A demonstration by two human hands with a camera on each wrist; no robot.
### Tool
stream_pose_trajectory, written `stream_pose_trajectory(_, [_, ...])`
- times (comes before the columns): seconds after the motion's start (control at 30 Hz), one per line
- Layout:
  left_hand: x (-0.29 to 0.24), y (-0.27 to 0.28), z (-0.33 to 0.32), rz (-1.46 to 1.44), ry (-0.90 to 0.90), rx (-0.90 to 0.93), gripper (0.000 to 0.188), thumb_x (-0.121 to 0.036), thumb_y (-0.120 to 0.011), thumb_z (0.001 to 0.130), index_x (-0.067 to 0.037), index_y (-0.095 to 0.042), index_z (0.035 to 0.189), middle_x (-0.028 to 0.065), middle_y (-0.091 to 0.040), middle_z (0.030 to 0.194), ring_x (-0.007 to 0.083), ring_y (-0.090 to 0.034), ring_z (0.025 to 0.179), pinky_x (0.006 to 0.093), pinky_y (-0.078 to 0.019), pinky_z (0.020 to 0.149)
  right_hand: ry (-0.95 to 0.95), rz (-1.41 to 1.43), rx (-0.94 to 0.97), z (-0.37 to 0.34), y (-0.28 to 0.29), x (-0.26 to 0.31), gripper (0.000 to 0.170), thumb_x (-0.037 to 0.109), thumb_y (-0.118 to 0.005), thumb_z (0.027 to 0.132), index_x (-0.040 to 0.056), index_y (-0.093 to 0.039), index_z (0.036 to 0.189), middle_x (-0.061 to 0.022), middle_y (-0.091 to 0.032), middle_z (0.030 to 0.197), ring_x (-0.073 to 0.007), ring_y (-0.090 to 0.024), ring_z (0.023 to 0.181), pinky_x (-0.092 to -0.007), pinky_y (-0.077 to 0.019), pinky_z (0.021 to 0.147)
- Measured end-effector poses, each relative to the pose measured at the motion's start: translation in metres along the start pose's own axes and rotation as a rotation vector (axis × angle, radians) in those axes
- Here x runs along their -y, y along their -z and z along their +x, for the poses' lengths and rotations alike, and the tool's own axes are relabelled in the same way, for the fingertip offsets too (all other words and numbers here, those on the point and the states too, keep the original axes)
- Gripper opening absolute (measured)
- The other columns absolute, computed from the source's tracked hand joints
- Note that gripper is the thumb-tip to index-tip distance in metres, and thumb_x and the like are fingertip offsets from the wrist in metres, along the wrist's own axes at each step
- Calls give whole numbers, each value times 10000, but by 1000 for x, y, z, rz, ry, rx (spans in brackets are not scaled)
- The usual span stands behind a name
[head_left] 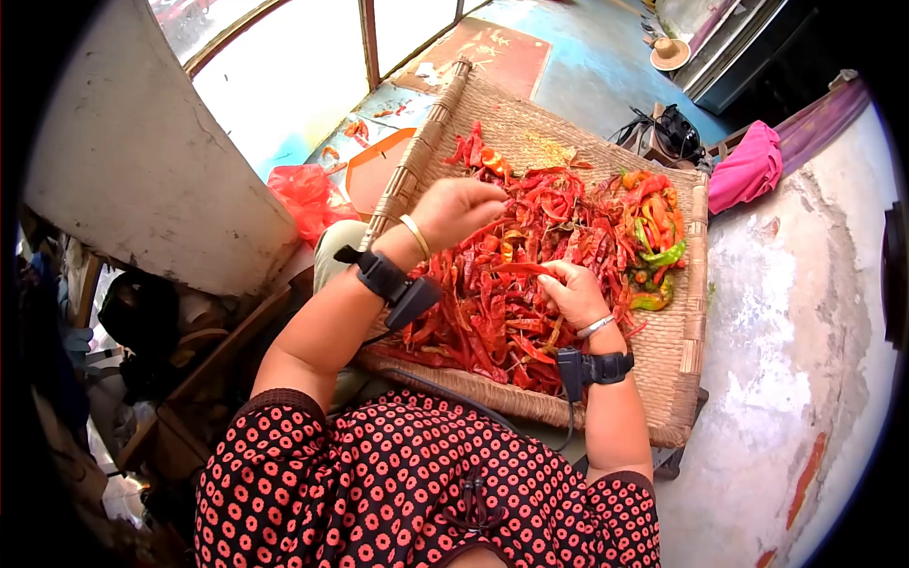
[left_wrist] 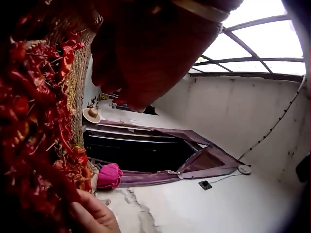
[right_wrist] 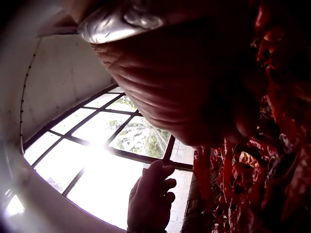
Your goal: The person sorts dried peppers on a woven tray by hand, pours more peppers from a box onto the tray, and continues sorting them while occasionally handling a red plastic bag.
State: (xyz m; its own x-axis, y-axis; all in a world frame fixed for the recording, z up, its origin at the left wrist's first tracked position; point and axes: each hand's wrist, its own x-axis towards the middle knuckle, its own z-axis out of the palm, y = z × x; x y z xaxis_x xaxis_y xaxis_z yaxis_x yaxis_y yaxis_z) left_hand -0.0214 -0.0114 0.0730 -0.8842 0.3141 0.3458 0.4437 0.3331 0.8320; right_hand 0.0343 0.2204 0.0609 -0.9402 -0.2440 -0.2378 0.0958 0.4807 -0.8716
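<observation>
Over the chili pile (head_left: pixel 473 327), right hand (head_left: pixel 578 298) pinches one red chili (head_left: pixel 521 269) between thumb and fingers, tip pointing toward the left-hand side. Left hand (head_left: pixel 456 214) is raised above the pile, farther from the body, fingers curled in toward the thumb; can't tell if anything small is in them. Both wrists carry a bangle and a strapped black camera. Pile is mostly red, wrinkled, spread over the woven cot (head_left: pixel 677 379). Green and orange chilies (head_left: pixel 658 237) are bunched on its right side; some yellow seeds (head_left: pixel 549 150) near the far side. Off the cot's left edge: orange tray (head_left: pixel 377 170), red plastic bag (head_left: pixel 308 201) just beside it. Off the right: pink cloth (head_left: pixel 748 168), black bag (head_left: pixel 674 131). Straw hat (head_left: pixel 669 54) is well apart, farther back.
</observation>
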Motion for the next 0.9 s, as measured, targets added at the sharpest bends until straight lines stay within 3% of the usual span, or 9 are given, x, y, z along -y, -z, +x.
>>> stream_pose_trajectory(0.07, [0,-25,-6,241,-326,146,251,-262,-596,742,-59,-608,889,130,-603,796,272,-576,732,355,-459,649,-11,8,32,0,-1,-1,172,144,-542,792,33,-591,914,-5,-561,637,-71,-516,524,-221,-428,500])
stream_pose_trajectory(0.13, [-2,-41,-12,233,-369,288,241,-259,-598,733,-69,-616,881,134,-599,767,282,-573,707,370,-451,629,-10,-4,46,-1,-2,-2,162,135,-543,790,26,-589,901,-8,-558,645,-70,-511,525,-220,-425,498])
stream_pose_trajectory(0.27, [2,-54,-18,153,-153,510,193,-204,-586,752,-55,-619,872,140,-593,697,269,-570,624,344,-449,597,56,5,81,0,0,-4,156,132,-550,789,18,-589,888,-8,-559,656,-63,-511,540,-212,-420,499])
stream_pose_trajectory(0.4, [5,-37,-11,84,49,370,173,-156,-558,780,-27,-618,877,84,-593,650,142,-564,574,263,-450,552,133,44,-100,3,14,-9,174,168,-576,775,41,-599,893,-27,-591,684,-101,-545,556,-230,-434,518])
stream_pose_trajectory(0.47, [7,-17,-3,-129,244,105,193,-202,-571,772,-50,-632,874,100,-596,646,185,-563,565,295,-447,556,179,-390,-368,-1,39,-12,203,215,-596,755,60,-605,885,-80,-610,731,-188,-587,614,-287,-460,567])
stream_pose_trajectory(0.53, [25,2,4,-223,288,-236,196,-198,-565,781,-49,-632,891,81,-604,650,155,-561,564,278,-443,557,15,-771,-515,-9,62,-11,246,258,-603,739,77,-600,905,-131,-605,818,-268,-589,753,-349,-464,662])
stream_pose_trajectory(0.67, [35,49,5,249,337,-571,254,-274,-555,782,-83,-631,931,106,-622,717,208,-597,632,290,-454,596,-298,-959,-537,-15,88,-32,303,276,-605,737,72,-579,960,-135,-594,940,-284,-555,899,-381,-441,759])
stream_pose_trajectory(0.77, [70,67,4,440,443,-598,263,-301,-541,778,-104,-634,924,163,-608,804,303,-590,728,363,-461,653,-580,-925,-335,-13,92,-35,380,325,-625,716,68,-574,992,-138,-575,1025,-293,-540,953,-376,-430,802])
stream_pose_trajectory(0.9, [85,68,-1,660,478,-465,299,-299,-543,773,-95,-602,983,143,-618,819,298,-583,785,380,-450,731,-526,-851,-233,-3,88,-57,465,342,-638,689,30,-556,1023,-161,-568,1028,-301,-531,968,-383,-418,828])
